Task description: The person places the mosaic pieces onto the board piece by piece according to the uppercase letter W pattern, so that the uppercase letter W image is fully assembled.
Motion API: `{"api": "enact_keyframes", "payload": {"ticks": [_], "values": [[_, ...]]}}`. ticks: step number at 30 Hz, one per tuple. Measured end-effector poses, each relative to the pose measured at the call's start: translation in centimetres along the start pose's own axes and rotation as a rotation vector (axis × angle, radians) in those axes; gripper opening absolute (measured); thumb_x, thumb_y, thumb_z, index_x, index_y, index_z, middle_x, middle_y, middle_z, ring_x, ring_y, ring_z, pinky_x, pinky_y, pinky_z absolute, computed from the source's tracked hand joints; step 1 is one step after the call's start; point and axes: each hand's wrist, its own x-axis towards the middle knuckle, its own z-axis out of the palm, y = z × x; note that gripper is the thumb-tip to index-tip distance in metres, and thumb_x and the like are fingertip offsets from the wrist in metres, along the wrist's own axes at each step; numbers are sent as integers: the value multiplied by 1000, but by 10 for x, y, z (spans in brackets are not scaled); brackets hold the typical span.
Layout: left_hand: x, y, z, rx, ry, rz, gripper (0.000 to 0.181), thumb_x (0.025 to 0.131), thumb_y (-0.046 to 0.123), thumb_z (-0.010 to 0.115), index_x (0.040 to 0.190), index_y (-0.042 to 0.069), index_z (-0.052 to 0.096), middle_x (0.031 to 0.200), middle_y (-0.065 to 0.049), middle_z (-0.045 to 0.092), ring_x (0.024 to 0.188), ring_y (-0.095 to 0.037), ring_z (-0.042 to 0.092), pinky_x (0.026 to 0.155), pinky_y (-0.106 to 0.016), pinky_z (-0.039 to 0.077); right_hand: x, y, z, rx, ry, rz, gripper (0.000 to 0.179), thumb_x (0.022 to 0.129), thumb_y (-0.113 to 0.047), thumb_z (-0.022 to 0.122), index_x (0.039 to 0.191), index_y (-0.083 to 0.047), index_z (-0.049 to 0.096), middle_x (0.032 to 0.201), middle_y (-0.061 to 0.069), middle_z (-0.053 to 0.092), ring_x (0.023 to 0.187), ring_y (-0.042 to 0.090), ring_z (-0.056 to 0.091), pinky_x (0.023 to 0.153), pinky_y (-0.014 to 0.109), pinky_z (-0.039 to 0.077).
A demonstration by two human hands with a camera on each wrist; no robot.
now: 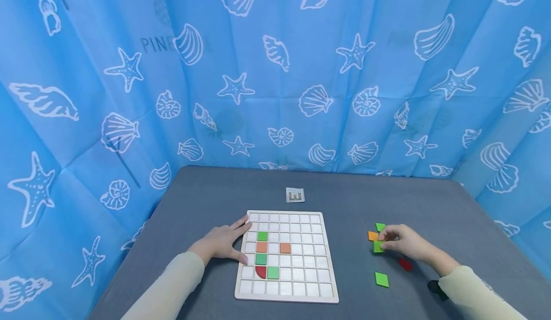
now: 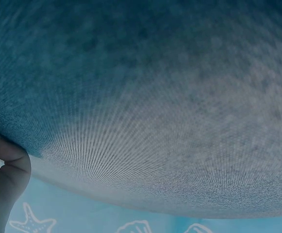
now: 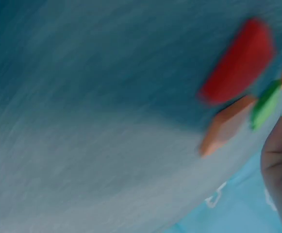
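Observation:
A white gridded board [image 1: 301, 261] lies on the grey table. Set in its cells are green squares [image 1: 262, 236], orange squares [image 1: 285, 248] and a red quarter-circle tile [image 1: 260, 271]. My left hand [image 1: 221, 242] rests at the board's left edge with fingers and thumb spread; in the left wrist view only part of that hand [image 2: 7, 170] shows. Right of the board, my right hand [image 1: 400, 242] pinches a green square tile [image 1: 378, 247] between thumb and fingers. Close by are an orange tile [image 1: 372, 236], another green tile [image 1: 380, 226] and a red tile [image 3: 240, 62].
Nearer the front lies a loose green tile [image 1: 381, 279]. A small card with a printed grid pattern [image 1: 295, 195] lies behind the board. Beside the right sleeve is a black object [image 1: 436, 290], partly hidden. A blue curtain with shells [image 1: 275, 95] surrounds the table.

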Motion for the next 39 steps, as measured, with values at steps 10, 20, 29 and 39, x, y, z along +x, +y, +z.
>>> {"api": "enact_keyframes", "payload": {"ticks": [10, 20, 29, 39], "values": [[0, 0, 0, 5, 9, 5, 101, 73, 63, 75, 155, 24, 30, 161, 6, 17, 135, -35, 39, 101, -53, 37, 3, -35, 3, 355, 37, 216, 37, 97, -15, 61, 122, 13, 59, 99, 2, 67, 87, 17, 61, 77, 36, 51], [-2, 0, -1, 12, 5, 5, 101, 73, 64, 74, 155, 24, 30, 161, 6, 17, 135, -34, 39, 101, -54, 36, 12, -66, 22, 548, 117, 227, 24, 95, -14, 65, 113, 1, 67, 87, 1, 68, 79, 16, 62, 76, 32, 53], [-3, 1, -2, -7, 4, 14, 101, 73, 63, 74, 155, 23, 30, 162, 5, 17, 136, -35, 38, 102, -54, 35, 22, -86, 37, 652, 155, 207, 17, 95, -11, 63, 109, -2, 67, 84, 4, 66, 74, 15, 61, 72, 32, 53], [-3, 1, -2, -1, 2, 12, 102, 72, 64, 74, 155, 24, 30, 162, 5, 16, 136, -36, 38, 103, -53, 35, 32, -93, 54, 684, 153, 226, 18, 94, -7, 63, 110, 2, 66, 81, 4, 67, 71, 13, 62, 69, 30, 54]]}}
